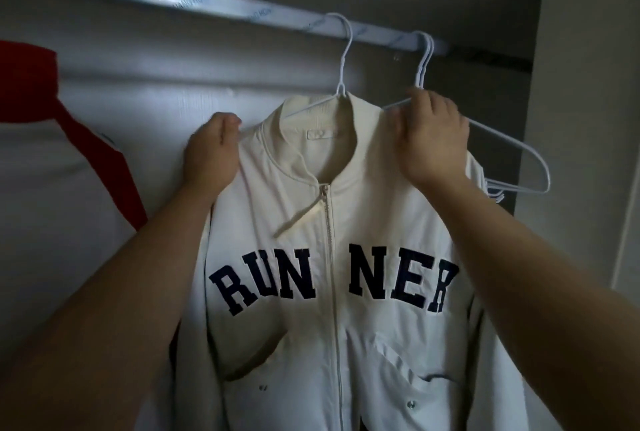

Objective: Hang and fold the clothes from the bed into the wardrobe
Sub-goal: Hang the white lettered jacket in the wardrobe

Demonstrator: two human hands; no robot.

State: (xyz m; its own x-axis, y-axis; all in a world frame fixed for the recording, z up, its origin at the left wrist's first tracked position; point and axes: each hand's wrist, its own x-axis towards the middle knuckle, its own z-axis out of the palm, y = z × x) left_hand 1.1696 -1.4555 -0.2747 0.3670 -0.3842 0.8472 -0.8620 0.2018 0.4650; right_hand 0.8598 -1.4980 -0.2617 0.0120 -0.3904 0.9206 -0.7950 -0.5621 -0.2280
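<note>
The cream jacket (311,309), zipped up, with navy "RUNNER" across its chest, hangs front-on from a white wire hanger (341,59) hooked over the wardrobe rail (207,0). The left hand (211,153) grips its left shoulder, the right hand (433,139) its right shoulder. Spare hangers (519,150) hang just right.

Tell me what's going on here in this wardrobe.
A person is hanging a cream RUNNER jacket. Its white hanger is hooked over the wardrobe rail. The left grip holds one shoulder of the jacket. The right grip is curled at the other shoulder, right by the necks of the spare hangers; which of the two it holds is unclear. A red and white garment shows at the left.
</note>
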